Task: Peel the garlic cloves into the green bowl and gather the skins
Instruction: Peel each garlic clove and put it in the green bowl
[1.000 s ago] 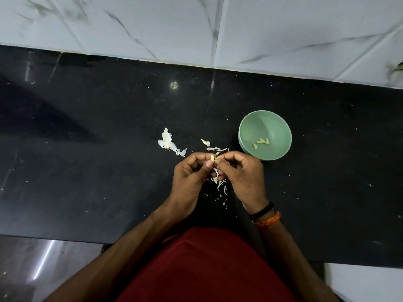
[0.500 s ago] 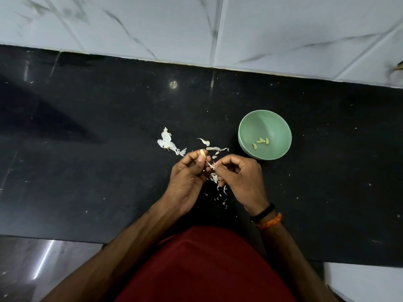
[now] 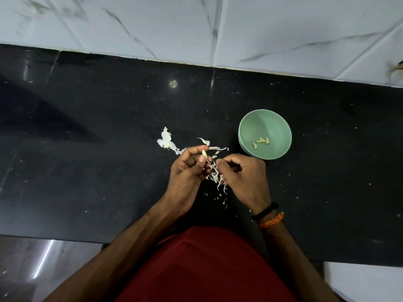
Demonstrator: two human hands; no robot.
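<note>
Garlic clove (image 3: 204, 153), small, pale and nearly bare, sits pinched in your left hand (image 3: 187, 171) grip above the black stone tabletop (image 3: 98, 149), your right hand (image 3: 242, 177) pinching its papery skin (image 3: 214, 171); a sharp tug could flick it short of the pale green round bowl (image 3: 281, 125).

Green bowl (image 3: 265, 118) right of hands, skins (image 3: 166, 142) left (loose), black counter (image 3: 87, 171) open elsewhere

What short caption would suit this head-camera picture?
Left hand pinches a garlic clove, right hand pulls skin, beside the green bowl.
</note>
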